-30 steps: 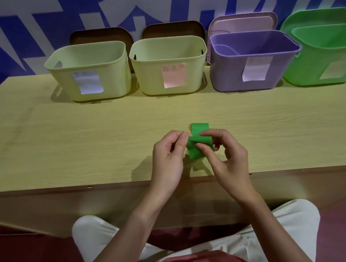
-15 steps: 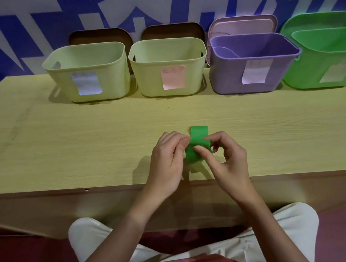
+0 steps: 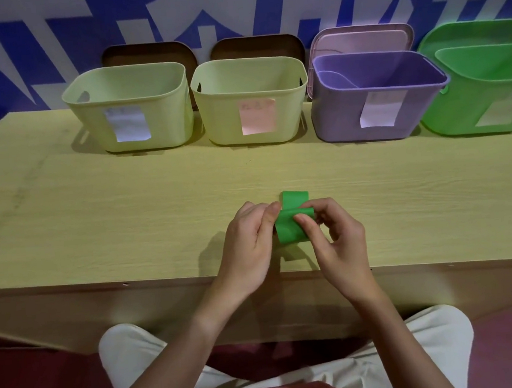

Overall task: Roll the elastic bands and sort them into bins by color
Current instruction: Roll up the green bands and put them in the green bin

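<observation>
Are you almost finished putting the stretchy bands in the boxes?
Not yet. Both the left hand and the right hand pinch one green band over the table, partly rolled, its far end lying loose. Next it needs finishing, then it probably goes into the green bin. The bins' bottoms are hidden, so earlier sorting can't be judged.

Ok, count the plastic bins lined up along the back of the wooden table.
4, in a row left to right: pale yellow plastic bin, second pale yellow bin, purple bin, green bin, partly cut off by the frame's edge.
</observation>
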`<state>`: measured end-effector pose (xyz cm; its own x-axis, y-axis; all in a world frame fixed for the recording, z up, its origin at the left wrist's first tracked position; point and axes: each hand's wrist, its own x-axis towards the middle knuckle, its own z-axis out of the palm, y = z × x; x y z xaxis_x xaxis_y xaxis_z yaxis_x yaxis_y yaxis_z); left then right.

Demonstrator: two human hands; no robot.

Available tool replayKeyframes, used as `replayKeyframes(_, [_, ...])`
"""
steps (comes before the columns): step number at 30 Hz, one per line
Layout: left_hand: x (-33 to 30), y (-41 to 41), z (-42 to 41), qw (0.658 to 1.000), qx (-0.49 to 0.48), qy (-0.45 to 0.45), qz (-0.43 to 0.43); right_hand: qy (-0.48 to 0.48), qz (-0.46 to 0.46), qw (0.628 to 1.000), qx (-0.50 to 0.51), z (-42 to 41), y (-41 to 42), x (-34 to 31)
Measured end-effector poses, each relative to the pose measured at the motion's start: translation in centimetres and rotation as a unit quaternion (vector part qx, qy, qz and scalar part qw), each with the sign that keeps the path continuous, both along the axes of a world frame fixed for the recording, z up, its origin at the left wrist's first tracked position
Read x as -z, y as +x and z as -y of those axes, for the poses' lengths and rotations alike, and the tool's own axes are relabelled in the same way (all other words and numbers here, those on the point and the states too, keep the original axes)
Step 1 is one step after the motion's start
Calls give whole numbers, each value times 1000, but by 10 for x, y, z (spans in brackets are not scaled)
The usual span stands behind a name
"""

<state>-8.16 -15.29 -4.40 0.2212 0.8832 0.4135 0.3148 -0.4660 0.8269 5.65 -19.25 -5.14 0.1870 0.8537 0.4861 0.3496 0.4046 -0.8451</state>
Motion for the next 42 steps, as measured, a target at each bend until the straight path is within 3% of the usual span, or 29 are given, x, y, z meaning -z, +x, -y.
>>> replayKeyframes(9, [-3,-6,-4,990,5,102,-95,-22,-23,999,-39,2,-3,-5])
replayKeyframes(14, [-5,-1,-2,993,-26,99,-55,-40,-114,989,-89,5,-12,-8])
replayKeyframes(18, [-7,0,3,994,-41,102,-1,-11,-120,991,-66,8,-15,-10])
replayKeyframes(23, [-3,3,9,997,-25,41,63,3,-92,994,-50,11,-12,-10])
replayKeyframes(29, [-5,5,13,997,-15,-8,78,-11,-69,997,-26,15,-15,-8])
replayKeyframes(39, [-5,-1,15,995,-5,89,-46,-1,-74,997,-9,18,-18,-5])
replayKeyframes(42, [-6,2,19,999,4,48,-23,-2,-86,996,-21,20,-20,-6])
